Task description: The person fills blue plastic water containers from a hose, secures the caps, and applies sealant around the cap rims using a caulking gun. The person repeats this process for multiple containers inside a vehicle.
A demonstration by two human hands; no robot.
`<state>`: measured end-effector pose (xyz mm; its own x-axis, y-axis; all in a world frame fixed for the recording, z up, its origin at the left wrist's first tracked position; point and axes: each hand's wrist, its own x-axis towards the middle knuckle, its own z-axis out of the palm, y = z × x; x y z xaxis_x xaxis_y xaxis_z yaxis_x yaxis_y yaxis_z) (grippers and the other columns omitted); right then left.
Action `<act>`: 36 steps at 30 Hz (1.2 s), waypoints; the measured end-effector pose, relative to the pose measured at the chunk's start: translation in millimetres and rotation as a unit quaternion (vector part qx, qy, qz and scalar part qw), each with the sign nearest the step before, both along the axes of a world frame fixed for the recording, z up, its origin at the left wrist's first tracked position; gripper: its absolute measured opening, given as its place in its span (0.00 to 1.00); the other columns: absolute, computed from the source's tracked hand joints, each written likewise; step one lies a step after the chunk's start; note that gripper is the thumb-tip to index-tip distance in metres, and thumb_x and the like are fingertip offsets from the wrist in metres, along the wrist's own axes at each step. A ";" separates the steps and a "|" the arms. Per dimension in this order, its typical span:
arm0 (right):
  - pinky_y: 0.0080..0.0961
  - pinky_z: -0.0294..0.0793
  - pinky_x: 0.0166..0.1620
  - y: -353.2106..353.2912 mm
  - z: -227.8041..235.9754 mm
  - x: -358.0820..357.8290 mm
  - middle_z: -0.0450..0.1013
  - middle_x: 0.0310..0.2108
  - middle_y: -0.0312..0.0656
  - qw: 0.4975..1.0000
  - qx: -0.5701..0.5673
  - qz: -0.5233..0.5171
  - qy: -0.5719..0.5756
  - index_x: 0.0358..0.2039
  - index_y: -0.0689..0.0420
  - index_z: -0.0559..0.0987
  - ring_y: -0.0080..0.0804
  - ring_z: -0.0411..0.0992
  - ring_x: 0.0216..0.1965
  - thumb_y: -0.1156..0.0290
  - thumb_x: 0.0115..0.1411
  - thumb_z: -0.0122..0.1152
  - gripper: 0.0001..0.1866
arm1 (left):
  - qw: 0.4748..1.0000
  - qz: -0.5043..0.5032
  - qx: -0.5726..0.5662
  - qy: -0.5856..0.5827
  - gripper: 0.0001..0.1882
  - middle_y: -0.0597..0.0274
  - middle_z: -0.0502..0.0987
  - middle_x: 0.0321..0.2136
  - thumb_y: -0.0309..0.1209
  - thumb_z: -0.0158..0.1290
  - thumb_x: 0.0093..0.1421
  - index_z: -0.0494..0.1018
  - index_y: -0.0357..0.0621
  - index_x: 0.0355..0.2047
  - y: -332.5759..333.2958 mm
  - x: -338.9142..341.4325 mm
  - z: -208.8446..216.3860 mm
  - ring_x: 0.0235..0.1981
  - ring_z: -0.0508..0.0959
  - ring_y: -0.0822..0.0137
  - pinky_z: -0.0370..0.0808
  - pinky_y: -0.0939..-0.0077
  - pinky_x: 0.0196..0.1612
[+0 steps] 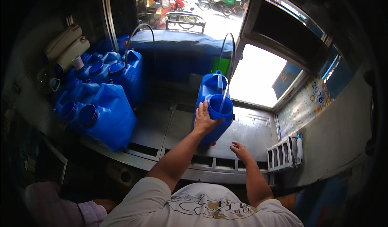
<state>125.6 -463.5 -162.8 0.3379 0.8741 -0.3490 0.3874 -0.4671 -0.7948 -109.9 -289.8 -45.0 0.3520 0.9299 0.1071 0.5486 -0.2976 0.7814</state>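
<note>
A blue plastic water jug (pixel 213 83) with a wide round mouth stands on the metal counter, right of the middle. My left hand (pixel 205 120) wraps round the near left side of its mouth, thumb toward the front. Above it arches a thin curved faucet (pixel 232 51), and a pale streak, water or a tube, runs down into the opening. A small red part (pixel 213 144) shows at the jug's base. My right hand (pixel 240 150) hovers over the counter to the right of the jug, fingers loosely apart and holding nothing.
Several more blue jugs (pixel 115 116) crowd the left side, under a second curved faucet (pixel 139 27). A slotted metal counter (pixel 151 126) spans the front. At right are a white rack (pixel 279 155) and a calendar (pixel 301 104). Another person's sleeve (pixel 64 207) shows at lower left.
</note>
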 end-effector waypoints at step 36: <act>0.28 0.74 0.34 -343.4 -125.0 303.9 0.76 0.42 0.34 0.816 0.050 -0.509 0.270 0.52 0.49 0.74 0.29 0.76 0.36 0.64 0.67 0.56 0.14 | 0.990 0.127 0.047 -0.041 0.69 0.48 0.64 0.64 0.66 0.71 0.34 0.51 0.42 0.69 -10.5 48.2 -0.5 0.66 0.63 0.49 0.58 0.55 0.70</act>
